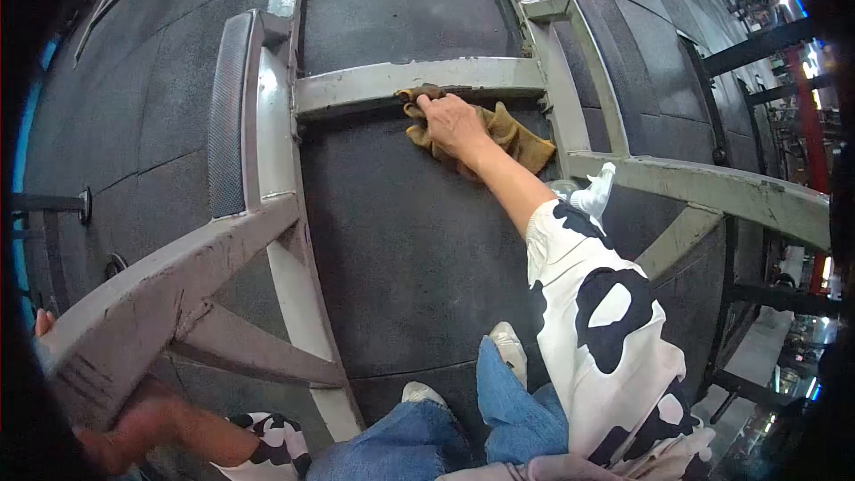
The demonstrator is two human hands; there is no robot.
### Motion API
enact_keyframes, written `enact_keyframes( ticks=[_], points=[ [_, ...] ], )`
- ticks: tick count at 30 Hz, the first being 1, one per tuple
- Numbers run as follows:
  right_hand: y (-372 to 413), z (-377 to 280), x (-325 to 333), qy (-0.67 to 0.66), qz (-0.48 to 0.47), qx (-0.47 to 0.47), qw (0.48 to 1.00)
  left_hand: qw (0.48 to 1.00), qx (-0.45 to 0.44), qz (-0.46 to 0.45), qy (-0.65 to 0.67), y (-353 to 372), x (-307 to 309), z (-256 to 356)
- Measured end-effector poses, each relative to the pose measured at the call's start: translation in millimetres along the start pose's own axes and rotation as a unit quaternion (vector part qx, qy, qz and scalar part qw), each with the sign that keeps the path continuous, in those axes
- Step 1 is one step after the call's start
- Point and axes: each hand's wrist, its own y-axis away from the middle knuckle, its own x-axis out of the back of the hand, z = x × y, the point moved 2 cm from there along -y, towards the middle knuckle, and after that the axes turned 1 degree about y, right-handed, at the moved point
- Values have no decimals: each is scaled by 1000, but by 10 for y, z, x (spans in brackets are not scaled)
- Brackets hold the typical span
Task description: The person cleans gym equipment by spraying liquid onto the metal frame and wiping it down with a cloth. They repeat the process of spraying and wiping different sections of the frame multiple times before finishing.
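My right hand [452, 125] is closed on a brownish-yellow cloth [515, 141], pressing it against the lower edge of the grey metal crossbar [419, 80]. Part of the cloth hangs loose to the right of my fingers. At the lower left, my left hand [111, 447] grips the sloping beam of the metal frame [169, 272] from below. Its fingertips show past the beam's far side, while the beam hides the rest of the fingers. A spray bottle [590, 196] with a white trigger head stands beside my right forearm, partly covered by it.
Black rubber mats [392, 258] cover the floor. A textured dark pad [233, 116] is fixed to the left upright, and another beam [712, 185] slopes off to the right. My shoes [509, 349] are on the mat between the side rails. Gym equipment [775, 298] lines the right side.
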Motion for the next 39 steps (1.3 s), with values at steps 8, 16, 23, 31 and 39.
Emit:
enact_keyframes(
  ticks=[8, 16, 23, 31, 39],
  points=[
    [-6, 120, 352, -132, -30, -226, 965, 997, -26, -58, 36, 12, 30, -92],
    [374, -450, 1491, -380, 210, -252, 865, 992, -93, -88, 23, -151, 134, -233],
    [1420, -850, 2288, -680, 135, -233, 682, 990, -67, -105, 63, -168, 164, -303],
    [2909, -589, 2967, -711, 166, -332, 597, 983, -99, -155, 27, -239, 213, -301],
    [2775, -417, 3528, -473, 480, -360, 645, 981, -115, -150, 30, -220, 219, -299]
  ],
)
